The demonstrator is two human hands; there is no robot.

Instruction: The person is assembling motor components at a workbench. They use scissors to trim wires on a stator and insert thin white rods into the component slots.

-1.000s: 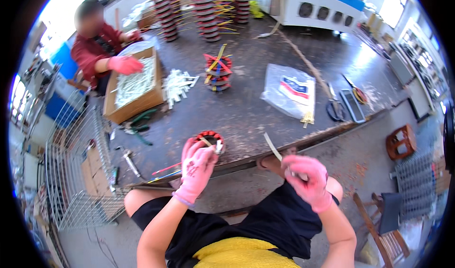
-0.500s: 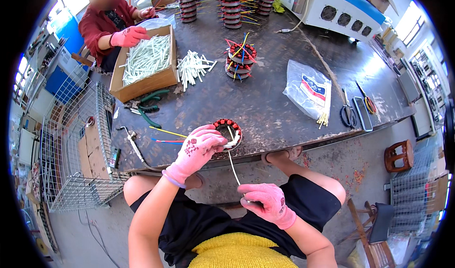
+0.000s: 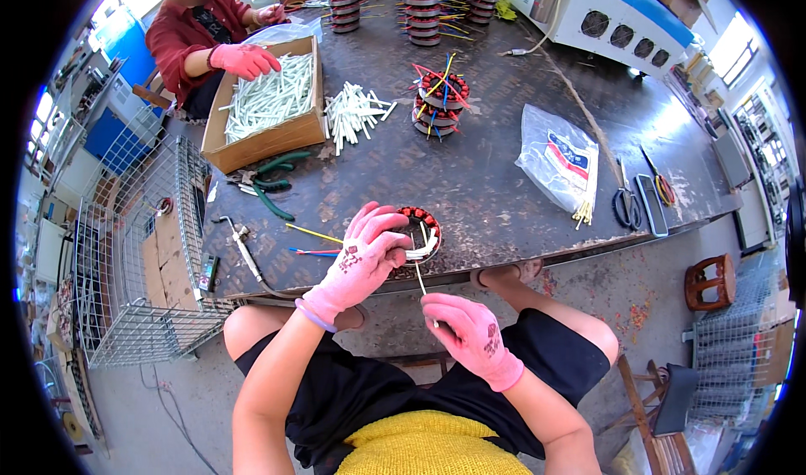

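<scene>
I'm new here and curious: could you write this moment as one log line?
left hand: steadies red wound ring at table edge | right hand: pinches thin white strip leading to ring | co-worker's hand: over cardboard box

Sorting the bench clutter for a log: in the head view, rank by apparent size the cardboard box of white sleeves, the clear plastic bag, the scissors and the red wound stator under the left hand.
1. Cardboard box
2. Clear plastic bag
3. Scissors and red wound stator look alike; the left hand partly hides the stator, so no ranking.

Pink gloves (image 3: 369,252), red-and-black stator (image 3: 422,227), white strip (image 3: 422,283), green pliers (image 3: 273,191), dark brown table (image 3: 470,181).
</scene>
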